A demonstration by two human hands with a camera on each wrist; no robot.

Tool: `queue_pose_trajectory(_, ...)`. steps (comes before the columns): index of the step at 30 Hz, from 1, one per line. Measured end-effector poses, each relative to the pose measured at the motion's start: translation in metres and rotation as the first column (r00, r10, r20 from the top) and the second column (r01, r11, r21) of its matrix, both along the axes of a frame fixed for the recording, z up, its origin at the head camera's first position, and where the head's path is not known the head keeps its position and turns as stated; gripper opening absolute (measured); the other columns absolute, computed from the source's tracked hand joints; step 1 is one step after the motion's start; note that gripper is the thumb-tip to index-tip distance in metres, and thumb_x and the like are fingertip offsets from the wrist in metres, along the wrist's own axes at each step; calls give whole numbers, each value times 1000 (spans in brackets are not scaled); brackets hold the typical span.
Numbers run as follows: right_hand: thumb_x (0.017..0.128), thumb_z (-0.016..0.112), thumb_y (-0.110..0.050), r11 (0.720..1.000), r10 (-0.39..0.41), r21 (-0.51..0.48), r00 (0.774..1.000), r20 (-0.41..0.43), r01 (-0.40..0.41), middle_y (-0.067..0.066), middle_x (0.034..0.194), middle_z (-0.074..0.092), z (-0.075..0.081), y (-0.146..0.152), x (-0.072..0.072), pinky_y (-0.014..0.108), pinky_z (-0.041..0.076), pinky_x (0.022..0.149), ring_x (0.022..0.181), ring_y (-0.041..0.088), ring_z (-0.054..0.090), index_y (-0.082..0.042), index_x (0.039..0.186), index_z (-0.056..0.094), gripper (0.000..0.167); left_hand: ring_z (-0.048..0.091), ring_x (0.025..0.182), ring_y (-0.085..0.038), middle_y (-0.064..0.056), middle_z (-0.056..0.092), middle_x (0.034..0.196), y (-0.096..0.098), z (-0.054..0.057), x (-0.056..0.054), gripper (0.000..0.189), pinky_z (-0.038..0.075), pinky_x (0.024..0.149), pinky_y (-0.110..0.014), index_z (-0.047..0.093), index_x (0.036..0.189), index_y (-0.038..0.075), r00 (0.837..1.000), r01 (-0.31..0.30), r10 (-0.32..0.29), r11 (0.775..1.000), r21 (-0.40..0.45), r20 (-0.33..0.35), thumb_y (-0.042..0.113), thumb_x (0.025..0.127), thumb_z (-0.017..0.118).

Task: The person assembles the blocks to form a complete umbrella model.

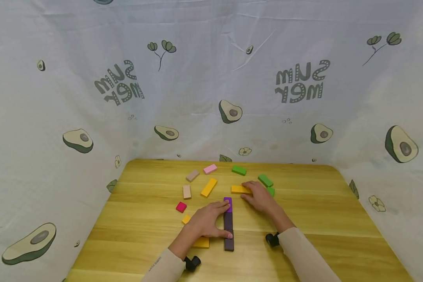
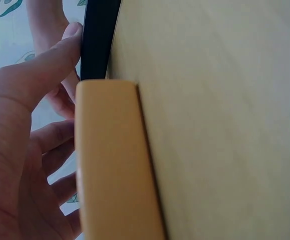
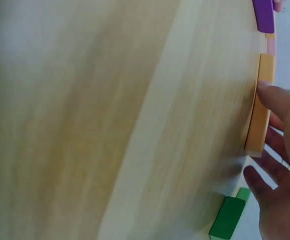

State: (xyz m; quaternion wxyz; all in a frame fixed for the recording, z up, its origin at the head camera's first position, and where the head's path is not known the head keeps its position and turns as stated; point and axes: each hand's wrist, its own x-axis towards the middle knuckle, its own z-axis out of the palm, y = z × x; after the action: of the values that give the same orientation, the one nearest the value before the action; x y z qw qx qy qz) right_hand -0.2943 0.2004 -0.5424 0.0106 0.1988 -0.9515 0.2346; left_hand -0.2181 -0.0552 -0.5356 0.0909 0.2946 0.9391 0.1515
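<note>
A purple block [image 1: 229,208] and two dark blocks [image 1: 228,220] lie end to end in a straight line on the wooden table. My left hand [image 1: 205,222] spans this line, fingertips resting on the purple block and thumb touching the nearest dark one. Under the left wrist lies a yellow block [image 1: 203,243], which looms large in the left wrist view. Beyond the line and to its right, my right hand [image 1: 261,199] pinches another yellow block [image 1: 237,190] between thumb and fingers. The right wrist view shows the thumb on that block's near side [image 3: 260,120].
Green blocks [image 1: 239,170] lie at the back and right of the right hand. Leftward are a pink block [image 1: 210,169], beige blocks [image 1: 187,192], a slanted yellow block [image 1: 208,188], a red piece [image 1: 181,207] and a small yellow piece [image 1: 186,219]. A printed curtain [image 1: 197,78] surrounds the table.
</note>
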Motion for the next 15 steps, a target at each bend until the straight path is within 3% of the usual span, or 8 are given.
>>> queue_pose_trajectory(9,98,72,-26,999,17,37,999,-32,-16,16,131,67,-3,-2,-5,55,47,109,123,37,60,-3,134,67,43,38,152,-19,6,35,167,-1,-5,-1,102,44,117,-45,38,161,26,1000,10,-10,1000,23,5,81,79,66)
queue_pose_trajectory(15,98,71,-23,1000,23,4,999,-25,-23,16,129,67,-4,-4,-7,55,48,108,120,36,60,-3,132,68,39,39,152,-19,6,36,167,-2,-4,-2,103,45,116,-45,39,161,26,1000,2,-2,1000,21,0,81,79,67)
